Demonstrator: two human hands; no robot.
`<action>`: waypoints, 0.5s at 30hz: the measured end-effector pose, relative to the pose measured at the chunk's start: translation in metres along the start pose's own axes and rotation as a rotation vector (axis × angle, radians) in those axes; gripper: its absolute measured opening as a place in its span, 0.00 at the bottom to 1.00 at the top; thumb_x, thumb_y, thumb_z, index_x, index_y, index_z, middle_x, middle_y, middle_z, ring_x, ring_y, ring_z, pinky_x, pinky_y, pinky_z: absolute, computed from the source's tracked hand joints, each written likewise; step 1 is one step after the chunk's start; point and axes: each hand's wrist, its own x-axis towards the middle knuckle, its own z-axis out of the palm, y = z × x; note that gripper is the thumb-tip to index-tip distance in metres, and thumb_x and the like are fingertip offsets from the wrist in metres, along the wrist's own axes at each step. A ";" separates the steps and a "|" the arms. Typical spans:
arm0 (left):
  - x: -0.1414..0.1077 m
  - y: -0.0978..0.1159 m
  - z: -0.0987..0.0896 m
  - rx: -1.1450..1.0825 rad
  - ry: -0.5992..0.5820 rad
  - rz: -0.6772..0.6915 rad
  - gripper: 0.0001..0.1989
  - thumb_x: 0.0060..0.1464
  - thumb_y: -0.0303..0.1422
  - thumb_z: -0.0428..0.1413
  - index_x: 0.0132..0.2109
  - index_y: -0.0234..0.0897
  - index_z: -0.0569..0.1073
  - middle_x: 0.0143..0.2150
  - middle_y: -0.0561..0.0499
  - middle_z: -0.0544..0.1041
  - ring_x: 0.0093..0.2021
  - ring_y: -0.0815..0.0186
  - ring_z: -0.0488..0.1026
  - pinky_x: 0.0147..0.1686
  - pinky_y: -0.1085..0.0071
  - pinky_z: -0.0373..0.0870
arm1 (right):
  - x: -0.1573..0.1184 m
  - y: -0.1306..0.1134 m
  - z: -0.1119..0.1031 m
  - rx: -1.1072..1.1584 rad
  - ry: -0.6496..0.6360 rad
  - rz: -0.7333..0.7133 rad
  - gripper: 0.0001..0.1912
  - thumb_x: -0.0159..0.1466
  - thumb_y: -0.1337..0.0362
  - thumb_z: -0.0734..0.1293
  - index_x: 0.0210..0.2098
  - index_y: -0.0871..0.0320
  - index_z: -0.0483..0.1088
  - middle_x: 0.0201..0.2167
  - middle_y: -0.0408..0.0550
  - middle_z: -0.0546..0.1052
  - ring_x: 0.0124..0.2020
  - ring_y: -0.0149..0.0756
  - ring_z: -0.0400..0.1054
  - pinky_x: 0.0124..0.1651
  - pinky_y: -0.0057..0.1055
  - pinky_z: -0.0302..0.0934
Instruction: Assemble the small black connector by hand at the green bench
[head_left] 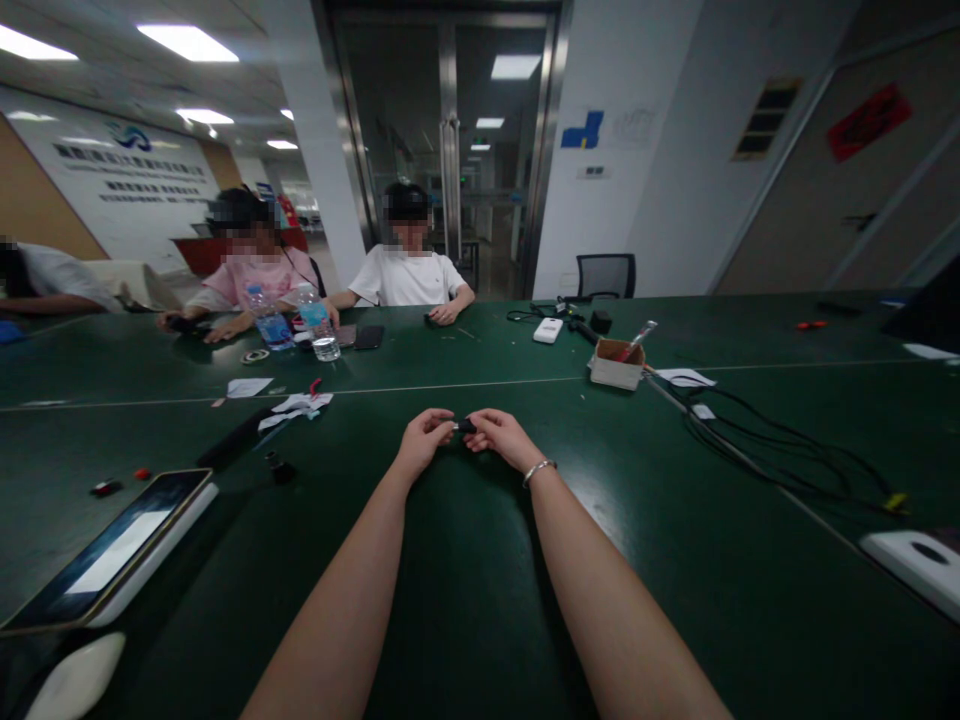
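Observation:
Both my hands are over the green table (465,560), pinching one small black object with a silvery end (466,426); its exact kind is too small to make out. My left hand (426,440) is closed on the silvery end. At the black end, the fingers of my right hand (502,436) are also closed, and a silver bracelet (538,472) circles that wrist. To the left of my hands a short black cylindrical piece (279,467) stands on the table.
A phone (112,550) rests on a white box at left, near crumpled paper (296,405). Water bottles (321,325) stand farther back. On the right are a small carton (616,365), black cables (787,440) and a white device (919,565). Several people sit across the table.

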 end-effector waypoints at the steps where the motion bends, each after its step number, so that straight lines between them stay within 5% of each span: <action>1: 0.001 -0.001 0.001 -0.001 0.002 -0.008 0.19 0.43 0.41 0.61 0.41 0.33 0.73 0.30 0.50 0.74 0.29 0.70 0.71 0.31 0.72 0.69 | 0.000 0.000 0.000 0.001 -0.001 -0.003 0.08 0.61 0.64 0.67 0.36 0.63 0.69 0.21 0.48 0.77 0.22 0.30 0.73 0.25 0.23 0.69; 15: -0.002 0.003 0.007 0.116 0.062 -0.018 0.19 0.53 0.47 0.50 0.37 0.34 0.70 0.17 0.56 0.67 0.15 0.75 0.63 0.16 0.79 0.58 | -0.001 0.003 -0.005 -0.056 -0.112 -0.020 0.17 0.50 0.71 0.73 0.40 0.63 0.72 0.25 0.45 0.77 0.27 0.28 0.74 0.32 0.22 0.69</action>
